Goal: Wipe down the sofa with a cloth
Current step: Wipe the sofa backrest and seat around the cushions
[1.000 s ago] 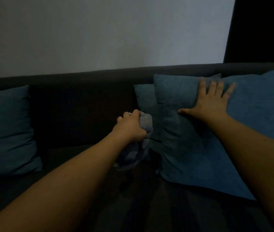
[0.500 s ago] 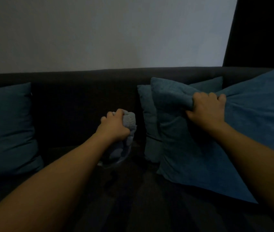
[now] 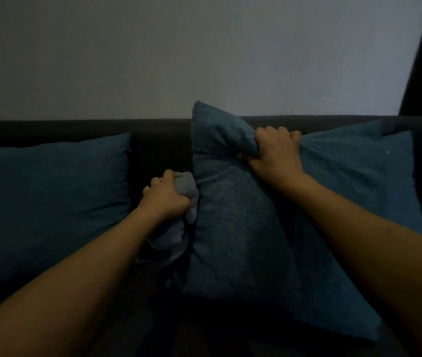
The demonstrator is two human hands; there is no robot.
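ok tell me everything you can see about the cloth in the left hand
The cloth is a pale grey-blue rag of soft, nubbly fabric, bunched into a wad. The left hand grips its upper part, fingers curled round it, and a loose fold hangs below the hand. It sits against the left edge of the blue cushion, in front of the dark sofa back.

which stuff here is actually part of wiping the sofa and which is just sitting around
In the job:
- cloth, bunched in the left hand
- sofa, dark backrest
- middle cushion, its top edge gripped by the right hand

Just lying about:
- left cushion, leaning on the backrest
- far right cushion, behind the gripped one
- wall
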